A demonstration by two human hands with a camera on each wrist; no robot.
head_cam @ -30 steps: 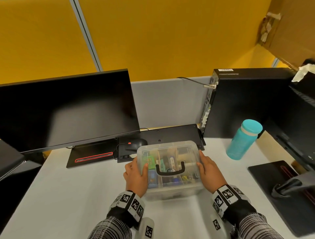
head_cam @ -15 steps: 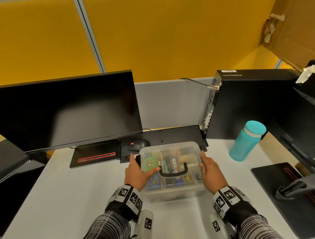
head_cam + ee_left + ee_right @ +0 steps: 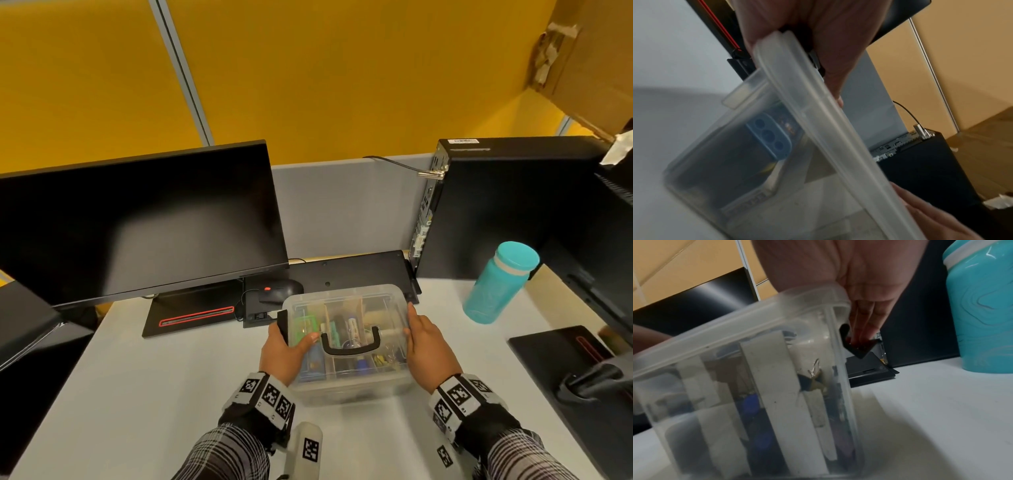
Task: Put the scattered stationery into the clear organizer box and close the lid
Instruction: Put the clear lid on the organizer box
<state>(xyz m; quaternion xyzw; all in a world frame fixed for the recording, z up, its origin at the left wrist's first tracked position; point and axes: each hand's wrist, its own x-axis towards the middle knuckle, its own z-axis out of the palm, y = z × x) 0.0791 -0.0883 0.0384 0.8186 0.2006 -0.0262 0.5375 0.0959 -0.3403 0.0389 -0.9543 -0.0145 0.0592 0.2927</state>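
The clear organizer box (image 3: pixel 349 390) stands on the white desk with its lid (image 3: pixel 342 296) on and stationery showing through the walls. A black carry handle (image 3: pixel 349 349) lies on the lid. My left hand (image 3: pixel 286 347) grips the left edge, with its thumb on the lid and its fingers round the black side latch (image 3: pixel 282 320). In the left wrist view that hand (image 3: pixel 828 40) wraps over the lid rim (image 3: pixel 818 113). My right hand (image 3: pixel 428 346) lies against the right side. Its straight fingers (image 3: pixel 865 324) press the black right latch (image 3: pixel 857 348).
Behind the box lie a black mouse (image 3: pixel 281 289) and a black keyboard (image 3: pixel 349 274). A dark monitor (image 3: pixel 137 222) stands at the left and a PC tower (image 3: pixel 496 205) at the back right. A teal bottle (image 3: pixel 496 284) and a monitor base (image 3: pixel 575 377) are on the right.
My left thumb moved inward across the lid toward the handle, then drew back a little, and the left fingers now sit on the black latch. The right hand has barely shifted.
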